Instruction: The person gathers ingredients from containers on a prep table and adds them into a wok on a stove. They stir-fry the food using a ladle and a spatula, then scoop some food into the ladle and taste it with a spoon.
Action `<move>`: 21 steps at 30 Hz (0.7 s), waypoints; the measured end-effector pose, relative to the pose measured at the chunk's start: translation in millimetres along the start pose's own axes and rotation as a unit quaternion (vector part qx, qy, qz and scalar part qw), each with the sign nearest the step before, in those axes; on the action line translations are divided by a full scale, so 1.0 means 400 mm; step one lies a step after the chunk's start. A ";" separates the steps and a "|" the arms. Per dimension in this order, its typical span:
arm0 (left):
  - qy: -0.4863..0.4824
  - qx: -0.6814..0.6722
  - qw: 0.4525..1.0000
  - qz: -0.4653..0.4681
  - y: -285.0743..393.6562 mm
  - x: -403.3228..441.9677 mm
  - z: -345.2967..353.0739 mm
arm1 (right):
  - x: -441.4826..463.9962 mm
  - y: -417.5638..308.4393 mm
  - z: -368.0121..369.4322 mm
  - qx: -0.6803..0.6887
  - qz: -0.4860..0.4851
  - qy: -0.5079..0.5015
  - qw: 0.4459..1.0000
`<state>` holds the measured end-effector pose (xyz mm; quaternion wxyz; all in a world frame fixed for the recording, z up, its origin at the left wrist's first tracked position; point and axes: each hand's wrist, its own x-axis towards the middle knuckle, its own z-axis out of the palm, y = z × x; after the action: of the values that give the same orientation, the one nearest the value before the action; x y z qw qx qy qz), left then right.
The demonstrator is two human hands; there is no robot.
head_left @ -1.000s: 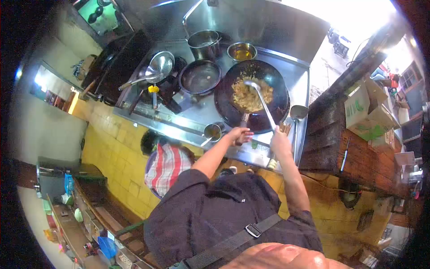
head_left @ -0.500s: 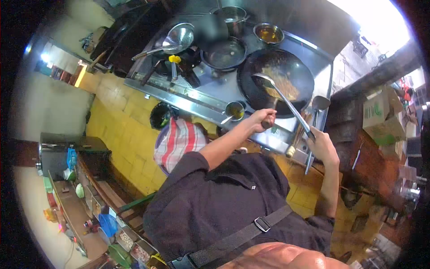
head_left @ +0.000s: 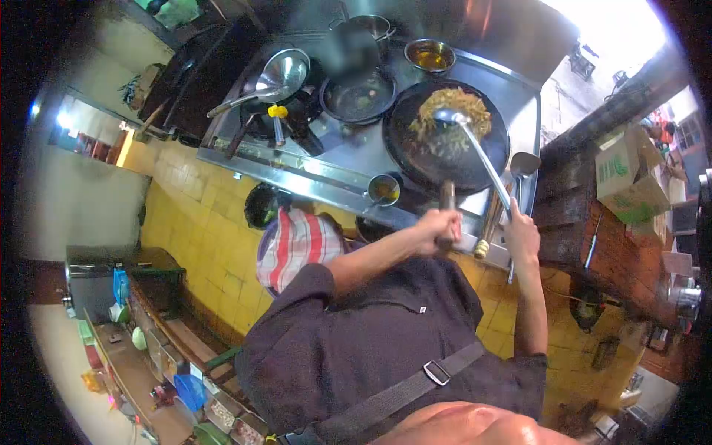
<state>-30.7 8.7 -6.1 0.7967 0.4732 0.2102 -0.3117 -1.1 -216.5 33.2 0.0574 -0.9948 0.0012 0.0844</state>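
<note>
My left hand [head_left: 437,228] is closed round the wooden handle of a large black wok [head_left: 415,159] on the stove. Inside the wok, a heap of stir-fried food [head_left: 454,104], in strands like noodles or shredded vegetables, lies toward the far side. My right hand [head_left: 522,239] grips the shaft of a long metal ladle [head_left: 483,159]. Its bowl rests in or on the food. Just beside the right hand, a second long-handled ladle or turner [head_left: 525,165] and a bamboo brush [head_left: 483,248] lie along the stove's right edge.
A dark pan [head_left: 360,98], a bowl of amber liquid [head_left: 430,56] and a metal strainer or scoop [head_left: 285,73] stand on the stove. A small cup with a spoon [head_left: 384,190] sits at the front ledge. A striped cloth [head_left: 300,241] covers a tub at left; cardboard boxes [head_left: 627,178] stand right.
My left hand has pulled back toward my body with the wok handle. The food has shifted to the wok's far side, and the ladle's bowl has moved over it.
</note>
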 end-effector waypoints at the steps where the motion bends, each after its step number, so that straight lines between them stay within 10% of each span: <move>1: -0.064 -0.078 0.991 -0.083 -0.006 -0.047 0.004 | -0.013 0.011 -0.031 -0.004 0.001 0.003 1.000; 18: -0.023 -0.086 0.994 0.068 -0.067 0.357 -0.235 | 0.096 -0.024 0.101 0.214 -0.103 0.082 0.968; 21: -0.012 -0.077 0.995 0.062 -0.071 0.370 -0.241 | 0.079 -0.031 0.180 0.199 0.007 0.084 0.976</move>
<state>51.9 39.8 -161.9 0.8509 0.4193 0.1943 -0.2498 18.1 -195.6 -41.2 0.2530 -0.9670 0.0296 -0.0007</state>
